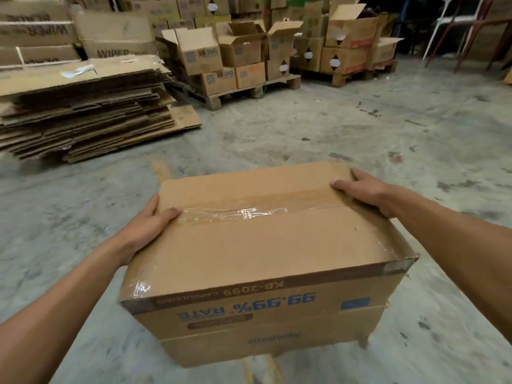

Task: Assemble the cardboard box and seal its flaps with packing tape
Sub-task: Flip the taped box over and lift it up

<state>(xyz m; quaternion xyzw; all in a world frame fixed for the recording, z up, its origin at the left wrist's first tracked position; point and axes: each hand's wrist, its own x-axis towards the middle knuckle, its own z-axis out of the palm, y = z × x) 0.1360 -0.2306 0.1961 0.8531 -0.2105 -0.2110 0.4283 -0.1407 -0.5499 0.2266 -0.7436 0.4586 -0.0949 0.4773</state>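
Note:
A brown cardboard box (266,245) fills the lower middle of the head view, held up above the concrete floor. Its top flaps are closed, and a strip of clear packing tape (235,213) runs along the centre seam; more tape wraps the near corners. Blue upside-down print reads "99.99% RATE" on the near side. My left hand (144,228) grips the left side, thumb on top near the tape's end. My right hand (365,189) grips the far right top corner, fingers over the edge. No tape roll is in view.
A tall stack of flattened cardboard (83,106) lies at the left. Behind it, wooden pallets (249,91) carry open and closed cartons (199,51). More cartons (349,42) stand at the back right, with chair legs (454,37) beyond. Bare concrete floor (332,128) lies ahead.

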